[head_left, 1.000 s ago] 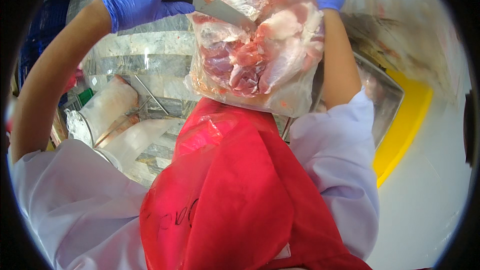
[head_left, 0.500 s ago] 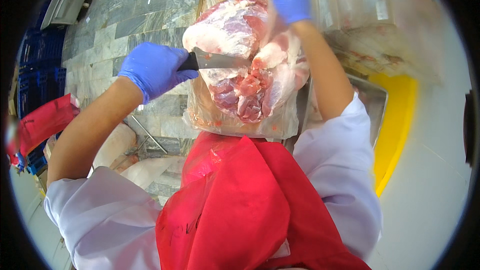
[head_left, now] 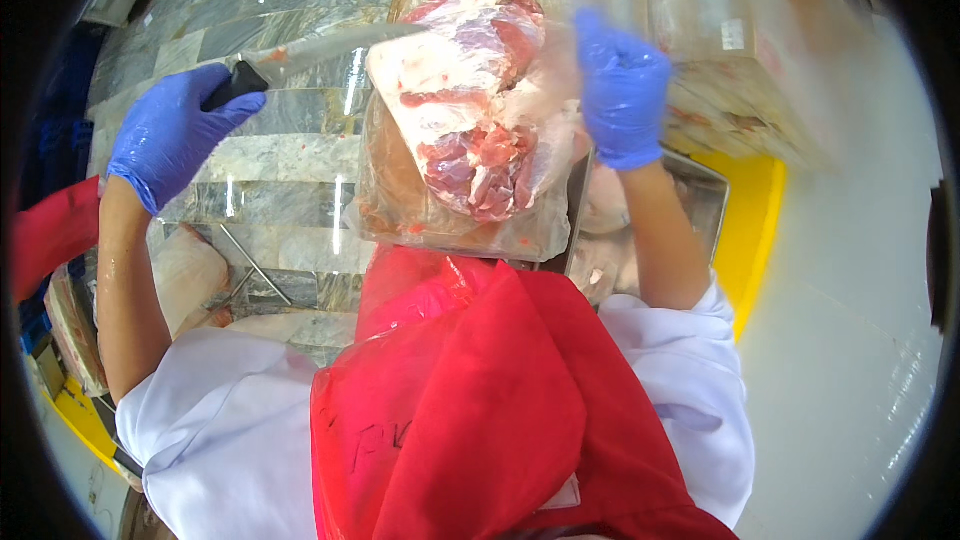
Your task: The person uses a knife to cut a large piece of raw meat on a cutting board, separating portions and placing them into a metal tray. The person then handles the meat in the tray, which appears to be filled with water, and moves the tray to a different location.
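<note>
Fingers of your left hand (head_left: 175, 130) wrap the knife (head_left: 236, 87) by its handle; those of your right hand (head_left: 622, 90) curl, contents unclear. Between them lies the meat (head_left: 465, 90), probably heavy, soft, slippery; best gripped at the edge nearest your right fingers.

Meat-cutting room, butchery type. Evidence: big raw meat cut (head_left: 475, 105) on plastic-covered block (head_left: 395, 195); knife (head_left: 238, 86) in left hand (head_left: 172, 135); right hand (head_left: 625, 90) blue-gloved too. Red apron (head_left: 470, 390), white sleeves (head_left: 225, 410). Metal tray (head_left: 722, 202) with pale pieces. Grey tile floor (head_left: 285, 165), shiny. Plastic-wrapped stack (head_left: 700, 30), blurred. Shop back room or plant: can't tell.
</note>
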Demonstrator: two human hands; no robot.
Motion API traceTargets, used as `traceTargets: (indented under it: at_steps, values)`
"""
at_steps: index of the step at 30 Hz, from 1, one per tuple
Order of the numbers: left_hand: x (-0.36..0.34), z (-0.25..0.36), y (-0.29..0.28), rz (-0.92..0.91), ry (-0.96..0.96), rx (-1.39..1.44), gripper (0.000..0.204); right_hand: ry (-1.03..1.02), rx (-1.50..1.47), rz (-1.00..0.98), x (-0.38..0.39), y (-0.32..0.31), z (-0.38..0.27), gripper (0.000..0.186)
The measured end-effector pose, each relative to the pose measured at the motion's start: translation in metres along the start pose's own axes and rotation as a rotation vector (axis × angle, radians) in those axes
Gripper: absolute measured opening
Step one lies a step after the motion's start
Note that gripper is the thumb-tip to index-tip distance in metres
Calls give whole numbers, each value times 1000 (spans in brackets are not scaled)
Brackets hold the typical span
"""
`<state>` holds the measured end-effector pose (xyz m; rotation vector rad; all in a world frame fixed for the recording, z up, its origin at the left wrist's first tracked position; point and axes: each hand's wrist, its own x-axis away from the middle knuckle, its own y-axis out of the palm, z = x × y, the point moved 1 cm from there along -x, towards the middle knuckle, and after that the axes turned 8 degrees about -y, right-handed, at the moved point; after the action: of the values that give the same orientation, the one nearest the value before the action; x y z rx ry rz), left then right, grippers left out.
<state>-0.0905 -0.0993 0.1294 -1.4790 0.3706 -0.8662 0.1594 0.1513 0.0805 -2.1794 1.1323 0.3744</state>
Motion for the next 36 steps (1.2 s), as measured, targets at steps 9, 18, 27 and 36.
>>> traceTargets:
  at_steps: [9, 18, 27, 36]
  values:
    - [-5, -5, 18, -2, 84, 117, 41, 101, 157, 377, 75, -97, -38, 27]
    - [-12, 4, 22, 6, 196, 152, 45, 409, -176, 904, 118, -201, -44, 32]
    - [-22, 17, 75, 76, 233, 373, 47, 346, -413, 832, 128, -225, -67, 45]
    - [-95, -6, 238, 307, -22, 575, 51, 208, -442, 793, 103, -297, -112, 25]
